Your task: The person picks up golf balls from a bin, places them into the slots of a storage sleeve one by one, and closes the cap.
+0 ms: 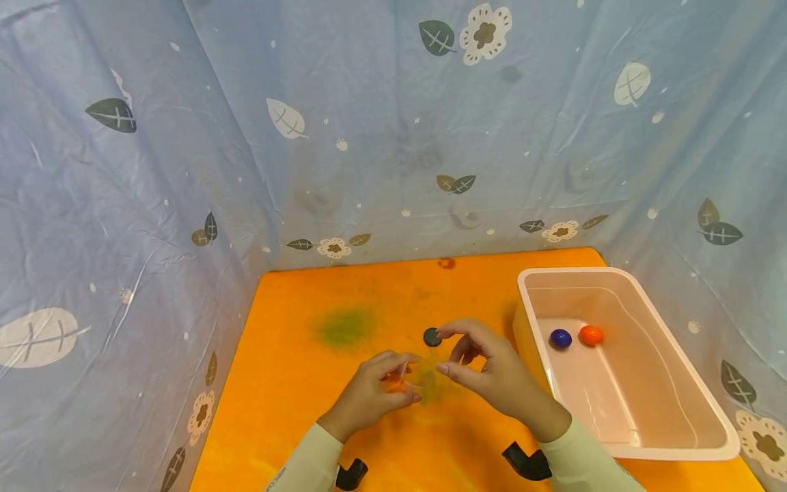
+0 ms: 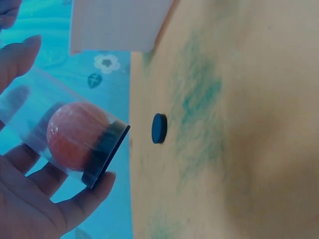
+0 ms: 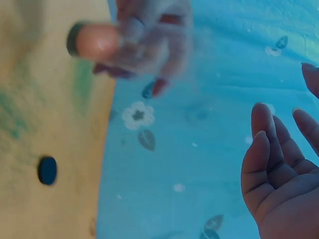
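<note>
Orange table [image 1: 295, 403], blue curtain [image 1: 369, 157]: left hand [image 1: 371, 391] grips a cup [image 2: 52, 102] whose base [image 2: 106, 153] only wrist views show us, right hand [image 1: 494, 372] relaxed, empty.

Blue leaf-and-flower curtain [image 1: 381, 137] on three sides; orange tabletop [image 1: 283, 389], green-smudged.

The head view is bright, glare streaks the curtain [image 1: 375, 143], and the right-wrist view blurs the left hand [image 3: 157, 37].

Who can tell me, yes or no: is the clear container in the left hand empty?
No: the left wrist view shows an orange-red ball inside the clear container, beside its dark end.
</note>
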Demonstrator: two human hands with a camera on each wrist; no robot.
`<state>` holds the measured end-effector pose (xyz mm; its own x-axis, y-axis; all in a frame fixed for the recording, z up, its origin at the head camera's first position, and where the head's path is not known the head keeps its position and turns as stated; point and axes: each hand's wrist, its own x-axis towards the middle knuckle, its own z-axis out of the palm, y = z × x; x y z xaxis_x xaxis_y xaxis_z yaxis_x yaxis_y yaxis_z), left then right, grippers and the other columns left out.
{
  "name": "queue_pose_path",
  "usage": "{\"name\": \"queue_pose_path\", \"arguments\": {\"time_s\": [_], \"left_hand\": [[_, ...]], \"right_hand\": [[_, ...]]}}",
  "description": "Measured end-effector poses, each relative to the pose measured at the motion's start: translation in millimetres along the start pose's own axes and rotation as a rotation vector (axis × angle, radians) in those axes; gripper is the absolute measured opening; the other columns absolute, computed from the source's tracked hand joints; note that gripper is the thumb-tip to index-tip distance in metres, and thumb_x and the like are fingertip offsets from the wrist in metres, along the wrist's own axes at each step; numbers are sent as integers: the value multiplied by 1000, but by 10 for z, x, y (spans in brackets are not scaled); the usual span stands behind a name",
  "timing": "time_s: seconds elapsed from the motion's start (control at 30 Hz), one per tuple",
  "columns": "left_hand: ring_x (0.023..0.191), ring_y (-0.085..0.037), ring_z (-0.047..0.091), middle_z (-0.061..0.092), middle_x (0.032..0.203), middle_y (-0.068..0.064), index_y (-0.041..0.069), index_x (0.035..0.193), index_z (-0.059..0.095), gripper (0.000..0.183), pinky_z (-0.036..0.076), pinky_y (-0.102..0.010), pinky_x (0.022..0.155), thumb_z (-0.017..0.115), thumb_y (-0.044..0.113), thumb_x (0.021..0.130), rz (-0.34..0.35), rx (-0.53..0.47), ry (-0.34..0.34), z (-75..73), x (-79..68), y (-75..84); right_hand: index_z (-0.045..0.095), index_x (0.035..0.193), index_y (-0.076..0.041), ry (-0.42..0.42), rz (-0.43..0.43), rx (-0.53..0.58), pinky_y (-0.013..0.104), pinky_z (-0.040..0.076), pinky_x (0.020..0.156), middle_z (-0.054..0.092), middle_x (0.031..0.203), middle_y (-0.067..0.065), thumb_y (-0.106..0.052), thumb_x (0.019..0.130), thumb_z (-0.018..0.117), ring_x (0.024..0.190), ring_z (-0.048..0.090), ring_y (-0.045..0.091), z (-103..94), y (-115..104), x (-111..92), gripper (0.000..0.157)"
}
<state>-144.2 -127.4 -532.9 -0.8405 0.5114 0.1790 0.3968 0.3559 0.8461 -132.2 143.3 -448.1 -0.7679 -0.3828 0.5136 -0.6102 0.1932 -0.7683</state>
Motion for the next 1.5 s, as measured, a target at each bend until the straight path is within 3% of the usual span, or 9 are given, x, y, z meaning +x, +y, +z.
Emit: {"name": "queue_pose_path", "arguments": {"time_s": [0.17, 0.4, 0.5, 0.63, 0.8, 0.97, 1.17, 1.37, 1.5], "left_hand": [[89, -19, 54, 54, 96, 5, 35, 144, 68, 53, 50, -40, 79, 90, 31, 96, -27, 19, 1, -9, -8, -25], [91, -17, 53, 52, 95, 6, 35, 144, 68, 53, 50, -40, 80, 90, 28, 96, -61, 7, -5, -14, -22, -45], [90, -18, 53, 53, 96, 7, 36, 145, 67, 54, 51, -41, 80, 89, 33, 96, -67, 12, -3, -30, -27, -43], [91, -20, 54, 53, 96, 5, 35, 145, 68, 53, 51, -43, 81, 89, 32, 96, -61, 7, -1, -47, -26, -55], [92, -17, 54, 51, 95, 4, 35, 143, 68, 51, 52, -45, 81, 88, 38, 96, -56, -7, -5, -54, -24, -69], [95, -16, 55, 50, 95, 6, 32, 141, 69, 49, 52, -43, 81, 87, 39, 96, -59, -8, -7, -55, -28, -87], [98, -18, 55, 51, 96, 5, 25, 141, 70, 50, 52, -37, 85, 89, 35, 96, -75, -18, 1, -61, -47, -83], [96, -18, 54, 53, 99, 6, 22, 145, 69, 56, 52, -37, 85, 88, 38, 96, -78, -14, 10, -77, -88, -95], [94, -17, 54, 53, 98, 5, 29, 146, 68, 55, 51, -37, 82, 88, 39, 96, -70, -10, 19, -87, -99, -111]], "right_hand": [[66, 137, -9, 56, -11, -40, 28, 58, 73, 69, 119, 4, 14, 88, 83, 83, 67, 17, -268, -45, 72, 57], [65, 140, -7, 130, 109, -119, 23, 54, 74, 66, 123, 2, 14, 92, 80, 85, 66, 18, -701, -105, 154, 54], [64, 142, -9, 155, 163, -155, 23, 53, 63, 67, 119, 3, 9, 95, 80, 82, 66, 20, -914, -103, 217, 52], [62, 146, -11, 185, 220, -211, 21, 53, 61, 69, 117, 0, 0, 99, 80, 83, 68, 18, -1197, -22, 297, 51], [60, 149, -8, 197, 265, -271, 16, 53, 72, 65, 127, -1, -4, 100, 81, 89, 68, 12, -1447, 233, 355, 53], [59, 151, -10, 126, 378, -383, 16, 51, 75, 65, 129, 9, -18, 103, 81, 91, 66, 15, -1668, 520, 327, 54], [57, 152, -5, -21, 492, -483, 27, 53, 75, 66, 130, 21, -29, 105, 79, 97, 65, 30, -1924, 868, 270, 56], [59, 144, 1, -133, 524, -469, 38, 55, 82, 67, 121, 18, -28, 107, 76, 101, 65, 35, -1994, 1171, 138, 50], [65, 134, 2, -176, 513, -471, 38, 55, 84, 69, 114, 12, -24, 106, 78, 103, 64, 34, -1981, 1348, 42, 40]]}}
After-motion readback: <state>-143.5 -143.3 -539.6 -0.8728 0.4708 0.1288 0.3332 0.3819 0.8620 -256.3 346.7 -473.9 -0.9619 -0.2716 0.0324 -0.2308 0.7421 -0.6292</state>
